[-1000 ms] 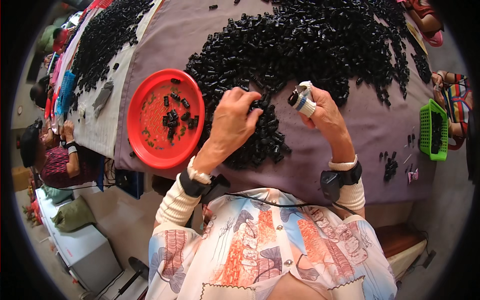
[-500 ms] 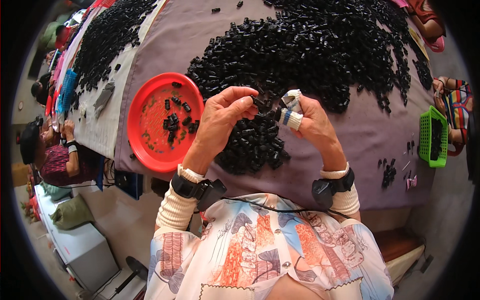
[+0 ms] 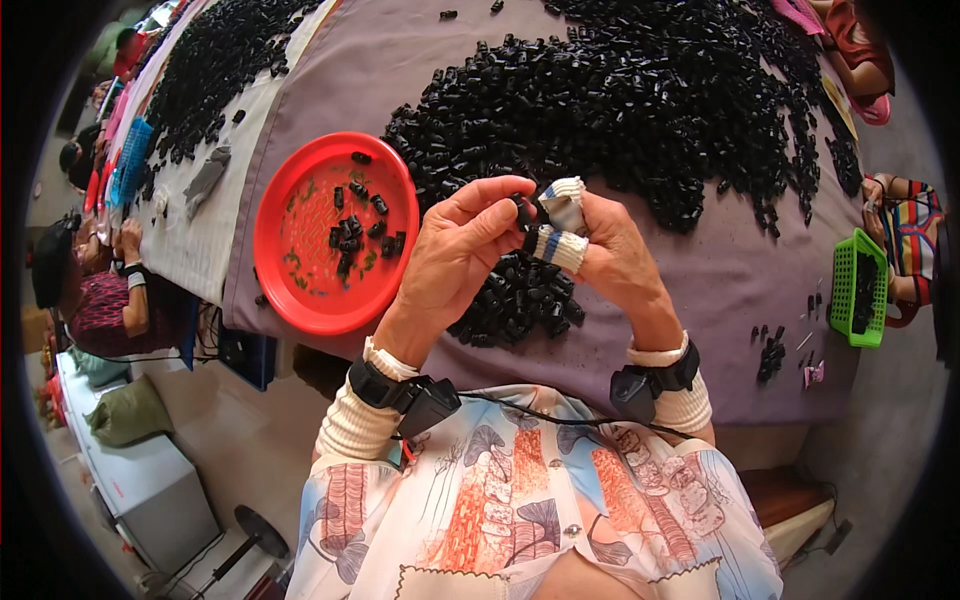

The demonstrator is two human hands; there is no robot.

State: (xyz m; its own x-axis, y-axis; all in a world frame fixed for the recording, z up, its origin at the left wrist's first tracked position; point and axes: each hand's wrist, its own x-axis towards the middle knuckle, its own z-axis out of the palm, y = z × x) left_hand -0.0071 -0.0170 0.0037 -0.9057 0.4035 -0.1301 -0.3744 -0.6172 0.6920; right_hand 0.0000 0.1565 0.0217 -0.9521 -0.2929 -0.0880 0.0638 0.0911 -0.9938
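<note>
A small black part [image 3: 524, 212] is pinched between the left hand [image 3: 455, 255] and right hand [image 3: 600, 255].
A red plate [image 3: 300, 290] lies left, a green basket [image 3: 858, 290] right, a black pile [image 3: 640, 100] behind.

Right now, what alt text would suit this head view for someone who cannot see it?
Left hand and right hand, its fingertips in white cloth sleeves, pinch a small black plastic piece above a purple-covered table, beside a round red plastic plate.

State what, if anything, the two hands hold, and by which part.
A small black plastic piece, pinched between left hand fingertips and the cloth-wrapped fingers of the right hand; the exact part gripped cannot be told.
</note>
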